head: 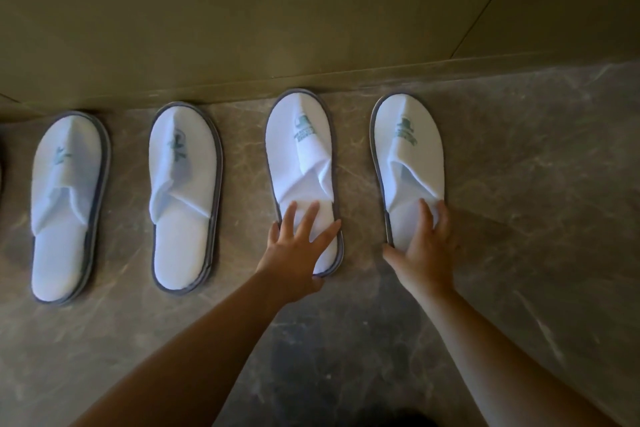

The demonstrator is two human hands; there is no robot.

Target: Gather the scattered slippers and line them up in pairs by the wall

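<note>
Several white slippers with grey edging and a green logo lie in a row on the floor, toes toward the wall [242, 28]. My left hand [298, 246] rests with spread fingers on the heel of the third slipper [301, 156], thumb at its heel rim. My right hand [426, 246] holds the heel of the rightmost slipper [408, 149], fingers on its insole, thumb at the left rim. To the left lie two more slippers, one at the far left [65, 204] and one beside it [183, 198], untouched.
The floor [536, 184] is grey-brown marbled stone and runs on to the right of the row. A dark edge of something shows at the far left border [1, 177]. A dark shape sits at the bottom middle [398, 418].
</note>
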